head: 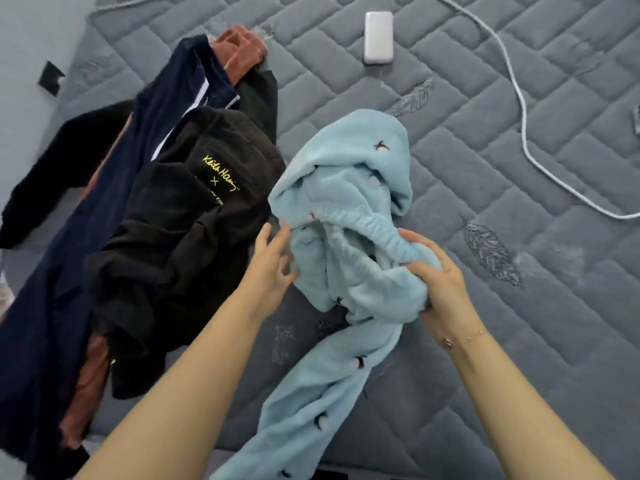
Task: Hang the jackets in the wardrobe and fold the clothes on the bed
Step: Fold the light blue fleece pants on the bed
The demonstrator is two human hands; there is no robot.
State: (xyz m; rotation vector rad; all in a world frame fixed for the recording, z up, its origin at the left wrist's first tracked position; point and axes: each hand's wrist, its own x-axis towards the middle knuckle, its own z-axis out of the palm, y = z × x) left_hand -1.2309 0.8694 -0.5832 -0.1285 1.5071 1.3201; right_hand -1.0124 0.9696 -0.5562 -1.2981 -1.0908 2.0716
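**Blue fleece bottoms bunched over the bed**

The right hand [438, 282] grips the light blue fleece pyjama bottoms [341, 258] near their elastic waistband, fingers curled into the cloth. The left hand [272, 261] is released, its fingers spread and just touching the fleece's left edge. One leg trails down toward the person over the grey quilted bed [519, 168]. To the left lie a black printed garment [180, 237], a navy garment [52, 271] and a rust-coloured piece [242, 46]. A white power bank [378, 37] and white cable [519, 98] sit further up.
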